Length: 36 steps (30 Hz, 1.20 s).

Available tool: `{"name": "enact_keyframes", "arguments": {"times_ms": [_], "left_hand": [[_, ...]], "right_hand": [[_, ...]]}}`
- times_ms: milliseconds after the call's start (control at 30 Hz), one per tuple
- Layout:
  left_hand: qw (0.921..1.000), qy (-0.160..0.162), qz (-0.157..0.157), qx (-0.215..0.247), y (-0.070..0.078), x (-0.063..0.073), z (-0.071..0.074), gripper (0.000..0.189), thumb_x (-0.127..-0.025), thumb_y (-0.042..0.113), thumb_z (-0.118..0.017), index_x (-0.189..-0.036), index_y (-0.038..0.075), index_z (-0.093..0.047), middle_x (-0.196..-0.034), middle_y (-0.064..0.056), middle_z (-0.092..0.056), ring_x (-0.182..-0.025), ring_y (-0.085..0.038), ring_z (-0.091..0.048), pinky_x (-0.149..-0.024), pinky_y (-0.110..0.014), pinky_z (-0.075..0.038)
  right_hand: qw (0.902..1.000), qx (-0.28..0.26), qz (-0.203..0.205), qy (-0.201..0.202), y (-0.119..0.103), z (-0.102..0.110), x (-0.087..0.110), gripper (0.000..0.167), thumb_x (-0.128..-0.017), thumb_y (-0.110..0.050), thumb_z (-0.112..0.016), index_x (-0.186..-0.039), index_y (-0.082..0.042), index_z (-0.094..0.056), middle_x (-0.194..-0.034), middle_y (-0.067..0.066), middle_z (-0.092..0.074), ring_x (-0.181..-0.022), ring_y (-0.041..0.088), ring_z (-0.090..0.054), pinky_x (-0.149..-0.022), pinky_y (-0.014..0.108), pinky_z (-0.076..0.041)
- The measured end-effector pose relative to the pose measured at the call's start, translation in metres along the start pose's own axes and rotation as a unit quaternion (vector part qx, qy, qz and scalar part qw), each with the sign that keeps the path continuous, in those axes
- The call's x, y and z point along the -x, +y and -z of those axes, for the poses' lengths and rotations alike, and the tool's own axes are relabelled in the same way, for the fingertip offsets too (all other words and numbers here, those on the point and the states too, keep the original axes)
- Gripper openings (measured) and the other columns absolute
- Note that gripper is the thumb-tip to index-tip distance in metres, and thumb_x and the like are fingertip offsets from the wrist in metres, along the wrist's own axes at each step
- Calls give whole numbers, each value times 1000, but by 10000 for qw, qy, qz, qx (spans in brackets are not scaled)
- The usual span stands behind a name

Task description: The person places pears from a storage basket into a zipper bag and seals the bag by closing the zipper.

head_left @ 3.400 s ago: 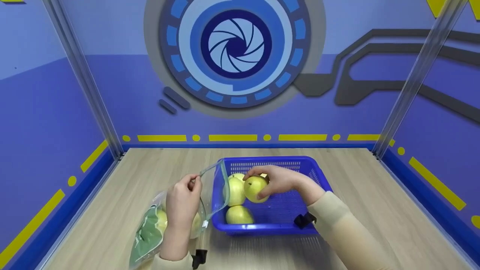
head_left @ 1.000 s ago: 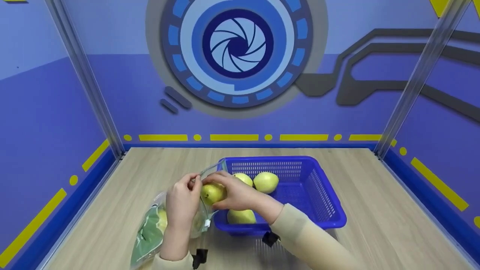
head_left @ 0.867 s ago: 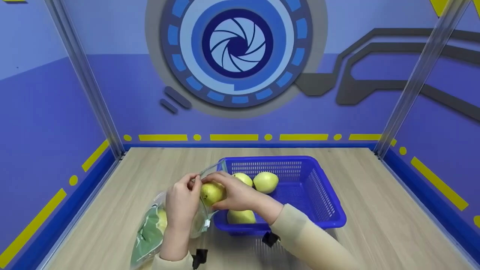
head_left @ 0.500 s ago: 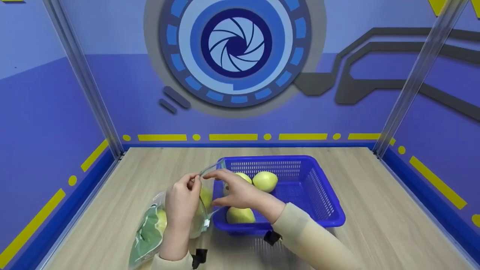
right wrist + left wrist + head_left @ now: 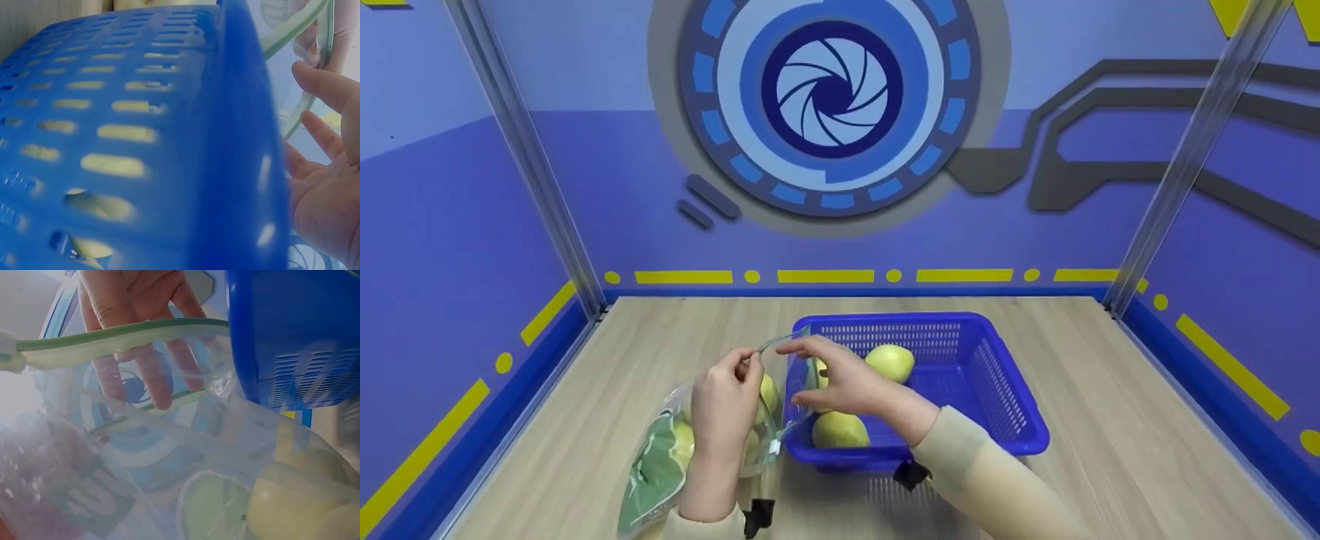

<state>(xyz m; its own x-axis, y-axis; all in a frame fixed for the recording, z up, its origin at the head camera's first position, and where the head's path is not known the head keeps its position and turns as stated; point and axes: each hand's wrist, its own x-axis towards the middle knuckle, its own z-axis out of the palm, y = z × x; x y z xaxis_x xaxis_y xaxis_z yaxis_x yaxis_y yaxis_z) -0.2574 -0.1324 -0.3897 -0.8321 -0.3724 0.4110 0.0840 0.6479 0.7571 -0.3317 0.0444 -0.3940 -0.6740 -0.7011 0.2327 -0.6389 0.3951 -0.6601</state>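
My left hand [image 5: 724, 409] pinches the zip edge of a clear zip bag [image 5: 654, 472] with a green print, its mouth spread toward the basket. Yellow-green pears lie inside the bag, one pear [image 5: 769, 394] just within the mouth. My right hand [image 5: 847, 379] holds nothing; its fingers are spread at the bag mouth, above the left rim of the blue basket [image 5: 949, 405]. In the left wrist view, the right hand's fingers [image 5: 152, 382] show through the clear plastic. Inside the basket sit a back pear [image 5: 891, 364], a front pear [image 5: 840, 430] and one mostly hidden behind the right hand.
A wooden table [image 5: 1110, 420] carries everything. Blue printed panels [image 5: 607, 187] enclose the back and sides. The bag's white zip slider [image 5: 775, 447] hangs by the basket's front left corner. A black camera mount [image 5: 911, 475] sits at the right wrist.
My right hand brought a pear from the basket to the bag and released it inside. It has since drawn back slightly rightward with spread fingers. My left hand keeps its pinch on the bag edge.
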Motion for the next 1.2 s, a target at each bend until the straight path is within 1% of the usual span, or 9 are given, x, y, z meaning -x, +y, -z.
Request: {"name": "enact_keyframes", "arguments": {"times_ms": [233, 400, 500, 667, 800, 867, 1067, 1200], "left_hand": [[9999, 104, -44, 22, 0, -1, 0, 18, -99, 15, -65, -102, 1, -77, -71, -6, -65, -58, -13, -50, -52, -24, -38], [9999, 128, -20, 26, 0, -1, -1, 18, -99, 15, -65, -102, 1, -77, -71, -5, -64, -58, -13, -50, -52, -24, -38], [9999, 105, 18, 22, 0, -1, -1, 18, -99, 15, -65, -102, 1, -77, -71, -6, -65, -58, -13, -50, -52, -24, -39], [9999, 118, 31, -10, 0, -1, -1, 19, -98, 15, -65, -102, 1, -77, -71, -5, -65, -58, -14, -51, -54, -26, -40], [9999, 149, -27, -35, -1, -2, -1, 19, -98, 15, -65, -100, 1, -77, -70, -5, -65, -57, -14, -50, -55, -27, -40], [9998, 163, -44, -40, -1, -2, -1, 19, -98, 15, -65, -100, 1, -77, -69, -5, -64, -57, -14, -50, -55, -28, -40], [9996, 257, -112, -69, -3, -2, -2, 17, -97, 14, -67, -99, 1, -77, -68, -5, -64, -56, -15, -49, -55, -28, -40], [9995, 259, -147, -56, -2, -2, -2, 16, -97, 13, -67, -99, 1, -77, -69, -5, -64, -56, -14, -49, -54, -28, -39]], "right_hand": [[9999, -95, -39, -23, 3, 5, 2, 60, -91, -14, -78, -146, -19, -53, -150, 3, -55, -138, 30, -52, -105, 59, -49], [9998, -175, -16, 6, 4, 9, 4, 60, -92, -14, -78, -146, -17, -53, -149, 6, -55, -138, 36, -52, -104, 62, -49], [9997, -243, -50, 19, 5, 13, 4, 59, -92, -15, -78, -146, -17, -53, -149, 6, -56, -138, 38, -52, -103, 63, -49], [9993, -326, -177, -12, 7, 18, 6, 58, -92, -15, -77, -145, -17, -54, -148, 7, -56, -136, 39, -53, -102, 64, -50], [9988, -352, -330, -7, 7, 22, 7, 57, -92, -14, -78, -144, -17, -55, -148, 9, -57, -135, 41, -54, -101, 65, -50], [9984, -392, -403, -30, 7, 24, 8, 57, -91, -12, -78, -144, -17, -55, -148, 11, -57, -134, 41, -54, -101, 64, -50], [9976, -506, -463, -116, 7, 27, 9, 57, -91, -7, -77, -142, -7, -54, -145, 20, -57, -132, 45, -55, -107, 59, -48], [9972, -480, -540, -173, 6, 31, 8, 57, -90, -8, -77, -142, -3, -53, -145, 22, -57, -132, 45, -55, -109, 58, -46]]}}
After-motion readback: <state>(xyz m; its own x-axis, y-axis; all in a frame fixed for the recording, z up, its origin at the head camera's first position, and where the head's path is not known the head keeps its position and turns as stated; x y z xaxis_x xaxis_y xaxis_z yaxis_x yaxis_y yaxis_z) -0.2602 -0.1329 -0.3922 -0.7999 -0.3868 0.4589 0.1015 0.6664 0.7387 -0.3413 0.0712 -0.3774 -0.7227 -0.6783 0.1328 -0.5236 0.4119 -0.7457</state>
